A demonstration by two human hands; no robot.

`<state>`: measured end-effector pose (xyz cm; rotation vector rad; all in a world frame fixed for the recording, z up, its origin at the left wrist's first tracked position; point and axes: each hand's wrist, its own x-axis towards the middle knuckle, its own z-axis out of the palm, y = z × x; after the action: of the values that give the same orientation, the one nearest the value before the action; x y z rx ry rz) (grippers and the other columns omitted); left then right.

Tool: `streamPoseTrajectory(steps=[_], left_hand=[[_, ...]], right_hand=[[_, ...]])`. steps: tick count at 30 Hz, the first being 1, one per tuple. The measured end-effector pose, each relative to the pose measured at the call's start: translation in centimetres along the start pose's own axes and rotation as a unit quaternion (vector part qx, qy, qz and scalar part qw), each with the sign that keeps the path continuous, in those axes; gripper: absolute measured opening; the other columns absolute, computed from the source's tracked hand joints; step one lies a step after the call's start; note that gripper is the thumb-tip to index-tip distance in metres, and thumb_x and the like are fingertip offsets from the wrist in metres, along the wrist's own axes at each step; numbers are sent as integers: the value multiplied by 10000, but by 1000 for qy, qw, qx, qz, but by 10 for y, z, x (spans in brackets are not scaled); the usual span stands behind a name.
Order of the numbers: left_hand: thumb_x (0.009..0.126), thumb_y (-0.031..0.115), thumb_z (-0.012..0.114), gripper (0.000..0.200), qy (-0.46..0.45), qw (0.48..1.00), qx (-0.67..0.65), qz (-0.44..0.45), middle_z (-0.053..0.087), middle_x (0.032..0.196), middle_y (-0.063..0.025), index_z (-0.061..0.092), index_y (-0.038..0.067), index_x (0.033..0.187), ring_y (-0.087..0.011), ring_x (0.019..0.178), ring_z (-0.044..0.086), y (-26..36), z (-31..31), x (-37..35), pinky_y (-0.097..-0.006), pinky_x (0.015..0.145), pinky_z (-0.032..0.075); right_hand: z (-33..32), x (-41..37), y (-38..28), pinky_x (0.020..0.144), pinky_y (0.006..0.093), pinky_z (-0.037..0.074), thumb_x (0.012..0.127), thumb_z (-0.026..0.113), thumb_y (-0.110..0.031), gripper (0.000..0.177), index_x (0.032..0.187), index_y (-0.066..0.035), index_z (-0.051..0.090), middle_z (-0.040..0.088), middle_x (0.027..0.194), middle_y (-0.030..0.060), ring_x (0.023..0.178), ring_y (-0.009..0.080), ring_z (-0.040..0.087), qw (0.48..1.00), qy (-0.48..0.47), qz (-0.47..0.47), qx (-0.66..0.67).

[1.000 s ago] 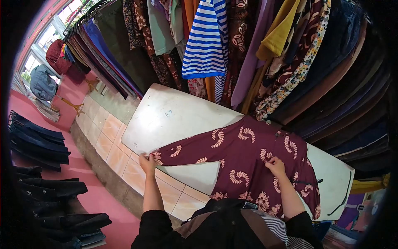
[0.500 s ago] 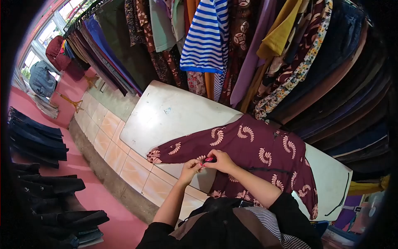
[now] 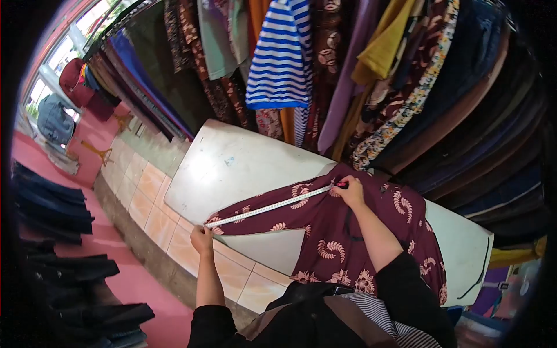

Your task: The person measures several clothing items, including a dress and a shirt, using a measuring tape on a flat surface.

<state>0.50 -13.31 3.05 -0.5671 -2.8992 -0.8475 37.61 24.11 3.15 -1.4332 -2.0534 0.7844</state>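
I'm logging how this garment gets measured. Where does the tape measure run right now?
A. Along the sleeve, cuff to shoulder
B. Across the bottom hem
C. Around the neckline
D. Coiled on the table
A: the tape measure is stretched straight along the sleeve of the maroon garment. The left hand pins it at the cuff and the right hand at the shoulder.

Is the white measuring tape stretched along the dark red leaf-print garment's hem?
No, the white measuring tape runs along the sleeve of the dark red leaf-print garment, left hand at the cuff, right hand near the shoulder.
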Motion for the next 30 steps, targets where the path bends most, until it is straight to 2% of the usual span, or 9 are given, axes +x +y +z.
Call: streamPoseTrajectory(steps=[9,13,16,17,20,24,25,27,30], left_hand=[[794,117,643,141,26,999,31,-4,661,723,-172,633,-19,757,-317,652,644,-1,9,5,-405,628,499],[838,66,596,78,29,991,-122,42,592,692,-51,588,5,791,-115,625,555,25,1,-7,-270,577,446],[830,64,594,108,-31,951,-298,73,576,682,-30,571,-23,771,-120,641,534,42,25,-28,-291,598,434],[840,51,592,93,-151,952,-250,88,551,695,0,571,-12,775,-73,649,495,56,18,-41,-255,593,410],[819,49,633,78,-275,921,-248,117,532,632,-2,591,8,767,-58,618,472,110,45,-92,-234,560,379],[800,42,650,75,-301,881,-213,297,573,613,-26,599,6,759,-78,564,514,145,107,-140,-261,530,419],[787,50,660,93,-362,878,-240,204,618,626,-58,605,-4,734,-107,562,558,164,104,-148,-277,542,453],[785,48,661,93,-341,893,-208,207,641,636,-78,613,-11,730,-118,561,581,179,109,-156,-278,550,465],[792,48,659,98,-330,901,-187,209,669,651,-102,625,-32,747,-127,564,614,180,120,-158,-283,547,472]], right_hand=[[3,3,8,814,396,485,627,824,-314,445,914,-35,628,622,912,165,894,317,604,998,-39,13,47],[-52,-19,10,787,353,506,663,806,-305,372,886,-44,663,666,876,121,860,254,644,991,-64,32,110],[-123,-71,48,733,320,519,675,794,-298,355,880,-34,673,679,856,122,797,220,666,989,-79,71,101],[-147,-94,69,725,314,515,673,794,-297,342,859,-36,675,683,817,111,776,204,664,989,-73,89,97],[-209,-167,148,715,309,507,657,792,-293,346,847,-26,682,682,788,93,758,182,653,966,-40,241,83],[-260,-239,212,622,304,501,633,803,-304,393,848,2,683,673,760,98,660,163,627,936,37,342,74],[-270,-243,207,595,300,496,631,806,-305,398,851,3,684,671,751,98,633,161,620,924,34,371,87],[-274,-247,201,507,286,472,625,814,-315,415,864,0,691,660,722,89,538,145,590,921,51,373,99],[-268,-249,207,685,311,515,597,816,-339,448,869,-4,694,689,801,120,725,201,653,943,67,323,46]])
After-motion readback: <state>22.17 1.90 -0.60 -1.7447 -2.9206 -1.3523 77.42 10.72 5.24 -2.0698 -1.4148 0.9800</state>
